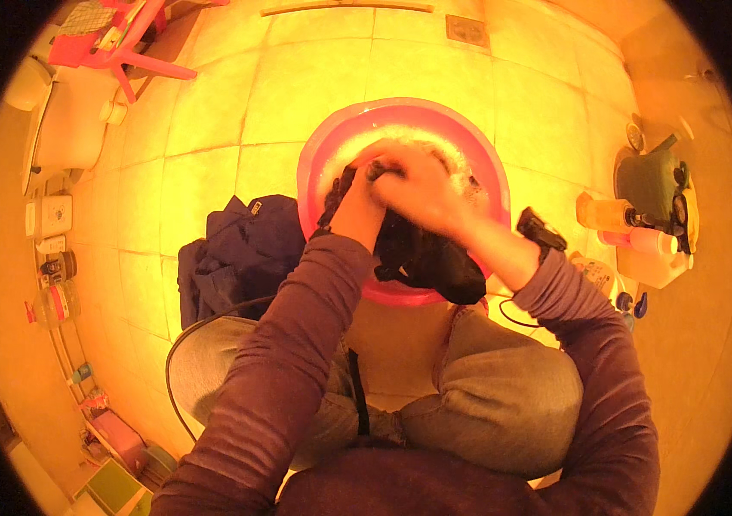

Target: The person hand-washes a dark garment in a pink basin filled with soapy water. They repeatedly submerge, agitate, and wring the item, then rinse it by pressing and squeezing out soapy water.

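A pink plastic basin (500, 174) stands on the floor between my knees, with foamy water (405, 132) inside. Dark wet cloth (427, 258) lies in it and hangs over its near rim. My left hand (361, 197) is over the basin, closed on a bunched part of this cloth. Crossing in front of it, my right hand (419, 193) grips the cloth too; motion blurs it, and the fingers of both hands are partly hidden. Left of the basin, a heap of dark blue clothing (250, 248) rests on the tiles.
Several bottles and jugs, including an amber pump bottle (605, 214), stand along the right wall. A toilet (72, 122) and a red plastic stool (121, 61) are at upper left. A floor drain (466, 30) lies beyond the basin. Containers line the left wall.
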Available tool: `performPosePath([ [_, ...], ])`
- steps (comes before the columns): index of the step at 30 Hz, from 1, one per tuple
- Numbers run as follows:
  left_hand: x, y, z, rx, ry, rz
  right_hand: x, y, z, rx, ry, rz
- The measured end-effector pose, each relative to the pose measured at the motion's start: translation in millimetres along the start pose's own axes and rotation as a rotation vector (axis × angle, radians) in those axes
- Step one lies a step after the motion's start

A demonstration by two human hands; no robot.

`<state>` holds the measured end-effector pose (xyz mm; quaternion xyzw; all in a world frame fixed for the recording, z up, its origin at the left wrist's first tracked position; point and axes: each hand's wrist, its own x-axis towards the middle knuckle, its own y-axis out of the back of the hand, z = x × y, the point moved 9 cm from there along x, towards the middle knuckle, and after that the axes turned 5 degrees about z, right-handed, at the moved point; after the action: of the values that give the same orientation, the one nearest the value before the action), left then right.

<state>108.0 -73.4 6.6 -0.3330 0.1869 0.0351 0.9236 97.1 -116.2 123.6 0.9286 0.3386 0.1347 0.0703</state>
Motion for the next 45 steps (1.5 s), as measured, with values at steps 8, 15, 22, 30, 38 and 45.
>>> performPosePath([
  [8, 9.8, 56.4, -70.4, -0.264, 0.320, 0.569, 8.8, 39.8, 72.8, -0.560, -0.524, 0.236],
  [15, 14.7, 59.2, -31.1, 0.427, 0.068, 0.500, 15.2, 49.7, 79.5, -0.608, -0.382, 0.296],
  [22, -4.0, 32.7, -35.5, 1.148, 0.215, 0.585, -13.8, 40.8, 229.0, -0.862, -0.088, 0.078],
  [30, 10.0, 24.6, -44.7, -0.370, 0.146, 0.109, 6.9, 23.2, 92.2, -0.062, -0.362, 0.273],
  [38, -8.2, 53.4, -78.8, -0.320, 0.379, 0.644, 7.5, 20.8, 40.8, -0.518, -0.191, 0.177],
  [45, 6.9, 7.7, -12.9, -0.600, 0.001, 0.244, 19.4, 36.2, 37.8, -0.232, -0.203, 0.296],
])
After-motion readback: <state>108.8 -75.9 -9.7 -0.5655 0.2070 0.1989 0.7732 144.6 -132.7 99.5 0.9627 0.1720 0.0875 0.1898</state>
